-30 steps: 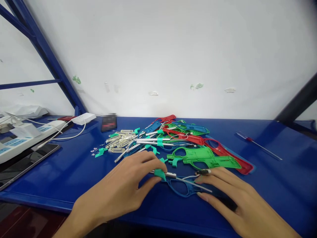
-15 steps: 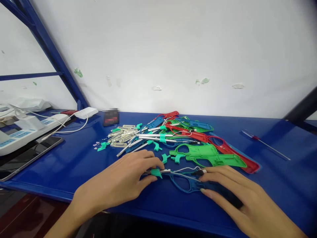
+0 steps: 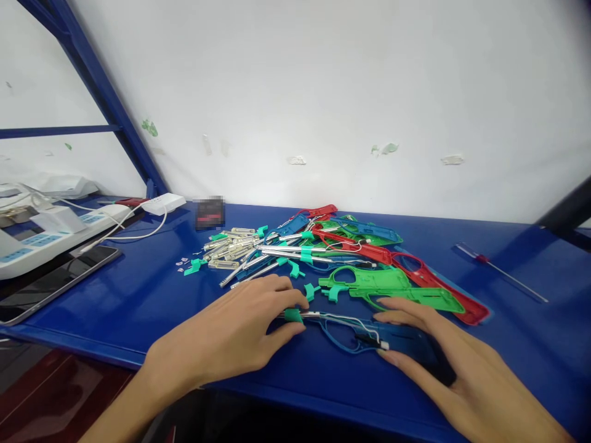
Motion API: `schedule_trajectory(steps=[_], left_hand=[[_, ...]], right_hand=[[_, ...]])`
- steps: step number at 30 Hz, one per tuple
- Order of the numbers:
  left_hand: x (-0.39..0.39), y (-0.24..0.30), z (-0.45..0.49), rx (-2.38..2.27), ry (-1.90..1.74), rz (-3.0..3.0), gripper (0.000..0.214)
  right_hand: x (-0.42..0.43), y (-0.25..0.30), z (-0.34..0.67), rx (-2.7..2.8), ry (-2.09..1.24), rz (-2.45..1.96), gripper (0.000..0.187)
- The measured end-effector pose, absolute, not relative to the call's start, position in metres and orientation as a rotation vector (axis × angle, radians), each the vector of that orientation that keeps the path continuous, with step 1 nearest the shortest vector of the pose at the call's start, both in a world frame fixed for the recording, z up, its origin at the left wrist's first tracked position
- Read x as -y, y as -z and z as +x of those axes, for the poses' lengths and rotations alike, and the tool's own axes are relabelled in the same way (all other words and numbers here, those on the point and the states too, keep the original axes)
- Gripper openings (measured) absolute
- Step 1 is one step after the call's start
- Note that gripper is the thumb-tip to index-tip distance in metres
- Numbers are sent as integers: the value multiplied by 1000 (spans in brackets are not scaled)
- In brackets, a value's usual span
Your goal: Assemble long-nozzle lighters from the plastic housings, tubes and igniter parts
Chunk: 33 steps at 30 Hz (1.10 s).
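Note:
In the head view a blue plastic lighter handle half (image 3: 406,339) lies near the table's front edge, hollow side up. A metal rod with a white wire (image 3: 348,318) and a black, white-ended piece (image 3: 372,341) rests over its loop. My left hand (image 3: 235,332) is closed at the rod's left part, thumb and fingers around a green trigger piece (image 3: 293,315). My right hand (image 3: 452,363) spans the blue half, fingers along its far side and thumb at its near side by the white end. Just beyond lie a green handle half (image 3: 376,281) and loose green triggers (image 3: 335,293).
Farther back is a pile of metal rods (image 3: 272,252), clear cases (image 3: 224,264) and red handle halves (image 3: 443,292). A screwdriver (image 3: 503,271) lies at right. At left are a phone (image 3: 60,283) and a power strip (image 3: 69,237). A white wall (image 3: 323,92) stands behind.
My right fingers have let go of the black, white-ended piece and spread around the blue half. That piece now lies lower, nearer the loop. My left hand keeps its grip.

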<state>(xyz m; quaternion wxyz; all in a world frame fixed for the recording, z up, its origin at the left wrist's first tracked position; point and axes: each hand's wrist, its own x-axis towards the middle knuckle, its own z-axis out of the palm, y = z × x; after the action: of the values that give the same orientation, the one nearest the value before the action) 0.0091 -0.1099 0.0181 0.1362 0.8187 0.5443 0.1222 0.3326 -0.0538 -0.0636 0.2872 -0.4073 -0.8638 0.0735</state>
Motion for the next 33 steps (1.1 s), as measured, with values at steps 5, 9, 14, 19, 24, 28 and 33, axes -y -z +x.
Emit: schedule_trajectory(steps=[5, 9, 14, 19, 24, 28, 33], left_hand=[[105, -16, 14, -1506, -367, 2407, 18], [103, -14, 17, -1492, -370, 2419, 19], [105, -12, 21, -1517, -379, 2445, 22], [107, -11, 25, -1541, -377, 2500, 22], [108, -14, 29, -1585, -289, 2528, 22], [108, -17, 33, -1611, -216, 2549, 21], [109, -18, 36, -1606, -165, 2571, 23]], right_hand=[[54, 62, 333, 2353, -161, -1044, 50], [53, 58, 332, 2374, -160, -993, 42], [53, 54, 330, 2356, -200, -947, 35], [54, 55, 330, 2376, -187, -948, 36], [54, 55, 331, 2394, -175, -965, 36], [54, 55, 332, 2405, -180, -976, 38], [54, 54, 330, 2384, -184, -945, 35]])
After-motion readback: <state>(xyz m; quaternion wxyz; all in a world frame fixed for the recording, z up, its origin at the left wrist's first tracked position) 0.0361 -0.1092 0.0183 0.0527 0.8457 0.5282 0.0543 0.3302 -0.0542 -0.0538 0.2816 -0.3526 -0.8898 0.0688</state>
